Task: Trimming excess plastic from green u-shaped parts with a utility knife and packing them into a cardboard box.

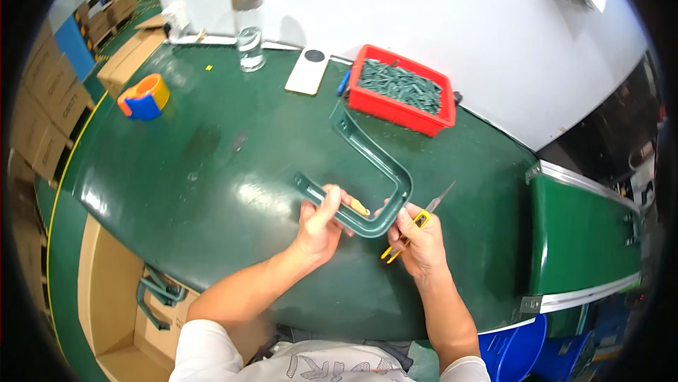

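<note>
A dark green plastic part, bent like a U-shaped handle (387, 163), is held up above the table with its curved end toward me. My left hand (321, 230) is closed around its left arm, thumb on top. Something yellow, perhaps a finger covering (359, 207), shows at a fingertip of that hand. My right hand (419, 244) grips a yellow utility knife (421, 220), its blade out and pointing up and to the right. Fingers of the right hand also touch the handle's bend at its lower right.
A red bin (446, 115) of small green pieces stands at the back, beside a pale phone-like slab (308, 71) and a water bottle (249, 36). A tape roll (150, 96) lies far left. Below left, a cardboard box (106, 290) holds green handles (161, 294). A green conveyor (586, 233) adjoins at right.
</note>
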The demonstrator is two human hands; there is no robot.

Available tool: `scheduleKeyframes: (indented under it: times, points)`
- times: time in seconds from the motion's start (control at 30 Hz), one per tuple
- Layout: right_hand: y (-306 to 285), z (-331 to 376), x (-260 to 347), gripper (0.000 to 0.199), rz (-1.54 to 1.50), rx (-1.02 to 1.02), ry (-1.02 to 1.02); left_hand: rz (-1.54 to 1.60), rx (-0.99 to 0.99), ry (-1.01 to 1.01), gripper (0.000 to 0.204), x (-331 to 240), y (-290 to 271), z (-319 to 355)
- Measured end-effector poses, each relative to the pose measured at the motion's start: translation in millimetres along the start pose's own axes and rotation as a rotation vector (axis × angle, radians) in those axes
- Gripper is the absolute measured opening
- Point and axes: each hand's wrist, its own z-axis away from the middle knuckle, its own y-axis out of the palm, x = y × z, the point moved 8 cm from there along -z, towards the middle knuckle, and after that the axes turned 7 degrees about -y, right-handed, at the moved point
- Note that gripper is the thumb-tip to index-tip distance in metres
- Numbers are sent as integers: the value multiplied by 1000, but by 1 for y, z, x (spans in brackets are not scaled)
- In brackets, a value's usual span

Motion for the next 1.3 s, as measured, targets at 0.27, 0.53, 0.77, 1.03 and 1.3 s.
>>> scheduleKeyframes:
  times: [0.27, 0.53, 0.77, 1.03, 1.3]
  points:
    - [-5, -6, 10, 43, 634, -37, -162, 25, -211, 110, 30, -13, -15, 3]
    - [6, -14, -5, 44, 677, 12, -155, -157, -222, 344, 25, -25, -16, 10]
    - [17, -26, -27, 36, 558, -61, -60, -99, -238, 429, 22, -41, -11, 18]
    - [26, -40, -36, 26, 574, -174, 56, -181, -311, 519, 21, -46, -4, 21]
    - [18, -46, -40, 24, 451, -79, 173, -613, -127, 685, 11, -56, 17, 31]
